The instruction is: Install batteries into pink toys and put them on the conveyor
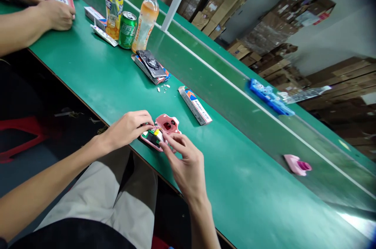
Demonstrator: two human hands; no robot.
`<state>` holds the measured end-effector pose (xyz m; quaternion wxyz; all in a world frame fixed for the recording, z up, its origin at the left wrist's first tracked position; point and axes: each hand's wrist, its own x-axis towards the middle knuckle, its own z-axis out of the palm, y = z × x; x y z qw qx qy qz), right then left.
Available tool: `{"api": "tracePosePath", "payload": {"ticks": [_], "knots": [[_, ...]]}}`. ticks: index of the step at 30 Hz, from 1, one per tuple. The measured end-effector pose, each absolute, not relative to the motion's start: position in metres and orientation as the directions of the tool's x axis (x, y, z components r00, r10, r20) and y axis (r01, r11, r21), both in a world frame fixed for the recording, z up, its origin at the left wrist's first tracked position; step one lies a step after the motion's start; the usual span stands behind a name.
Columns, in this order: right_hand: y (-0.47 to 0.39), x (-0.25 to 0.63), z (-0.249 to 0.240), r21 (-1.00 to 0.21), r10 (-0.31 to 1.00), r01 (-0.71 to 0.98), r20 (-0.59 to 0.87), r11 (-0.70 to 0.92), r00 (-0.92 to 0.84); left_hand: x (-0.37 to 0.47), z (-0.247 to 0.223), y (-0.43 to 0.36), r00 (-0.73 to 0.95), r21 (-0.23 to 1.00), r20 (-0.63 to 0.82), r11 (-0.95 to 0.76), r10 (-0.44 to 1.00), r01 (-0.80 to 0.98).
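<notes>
A small pink plastic casing lies opened near the front edge of the green table, its back half flipped up beyond the front half. Inside it show a green circuit board, a dark rectangular part and a yellow piece beside something whitish. My left hand has its fingers bent together over the casing's left side, fingertips on the inner parts. From the right, my right hand grips the casing's near right side between thumb and fingers. Exactly which small part the fingertips touch is hidden.
Glue boxes, a phone, white crumbs, a glue tube, a green can and two bottles stand or lie beyond. Another person's hands work at upper left. A pink part rests at right.
</notes>
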<state>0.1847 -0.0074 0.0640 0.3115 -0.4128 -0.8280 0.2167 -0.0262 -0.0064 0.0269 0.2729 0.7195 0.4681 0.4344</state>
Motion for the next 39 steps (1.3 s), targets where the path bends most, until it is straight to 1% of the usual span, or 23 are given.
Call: {"api": "tracePosePath", "payload": {"ticks": [5,11,14,16,17,19,22,24,27,29,31,33,35,36,37,38,39], "knots": [[-0.010,0.187,0.056,-0.553,0.807,0.601,0.273,0.577,-0.524,-0.024,0.028,-0.010,0.177,0.778,0.370,-0.408,0.912,0.478],[-0.006,0.178,0.061,-0.530,0.799,0.616,0.237,0.583,-0.553,-0.023,0.028,-0.012,0.213,0.753,0.361,-0.419,0.908,0.508],[-0.006,0.175,0.061,-0.515,0.803,0.632,0.228,0.580,-0.551,-0.026,0.029,-0.012,0.264,0.746,0.342,-0.431,0.902,0.507],[-0.007,0.175,0.062,-0.492,0.807,0.652,0.218,0.577,-0.549,-0.031,0.030,-0.012,0.345,0.737,0.321,-0.461,0.882,0.494],[-0.008,0.176,0.064,-0.467,0.804,0.665,0.210,0.583,-0.557,-0.034,0.030,-0.012,0.393,0.732,0.307,-0.479,0.867,0.485],[-0.011,0.177,0.070,-0.380,0.788,0.697,0.180,0.608,-0.589,-0.040,0.030,-0.010,0.477,0.721,0.282,-0.512,0.832,0.467],[-0.018,0.178,0.075,-0.209,0.766,0.738,0.144,0.642,-0.626,-0.044,0.029,-0.009,0.516,0.716,0.279,-0.534,0.810,0.450],[-0.023,0.177,0.072,-0.126,0.752,0.744,0.193,0.656,-0.630,-0.044,0.027,-0.008,0.514,0.718,0.282,-0.533,0.810,0.447],[-0.028,0.176,0.053,-0.057,0.746,0.788,0.368,0.613,-0.554,-0.043,0.025,-0.007,0.509,0.714,0.268,-0.523,0.818,0.465],[-0.033,0.178,0.039,-0.049,0.747,0.833,0.474,0.551,-0.466,-0.041,0.024,-0.006,0.498,0.705,0.267,-0.519,0.825,0.483],[-0.039,0.182,0.029,-0.053,0.735,0.851,0.535,0.522,-0.417,-0.039,0.022,-0.006,0.488,0.691,0.283,-0.529,0.825,0.493],[-0.042,0.188,0.028,-0.058,0.712,0.848,0.575,0.527,-0.403,-0.037,0.021,-0.006,0.486,0.672,0.306,-0.547,0.819,0.499],[-0.034,0.193,0.040,-0.103,0.707,0.852,0.613,0.514,-0.352,-0.036,0.021,-0.007,0.482,0.655,0.320,-0.558,0.815,0.510],[-0.025,0.194,0.051,-0.150,0.756,0.870,0.577,0.470,-0.309,-0.036,0.021,-0.007,0.479,0.648,0.325,-0.561,0.815,0.515],[-0.012,0.194,0.064,-0.199,0.834,0.895,0.483,0.400,-0.266,-0.036,0.021,-0.008,0.477,0.644,0.328,-0.562,0.816,0.519],[0.004,0.192,0.078,-0.237,0.913,0.920,0.343,0.313,-0.222,-0.036,0.022,-0.009,0.474,0.640,0.329,-0.561,0.817,0.524],[0.023,0.187,0.093,-0.241,0.976,0.947,0.108,0.211,-0.190,-0.036,0.022,-0.009,0.471,0.637,0.328,-0.560,0.819,0.530]]}}
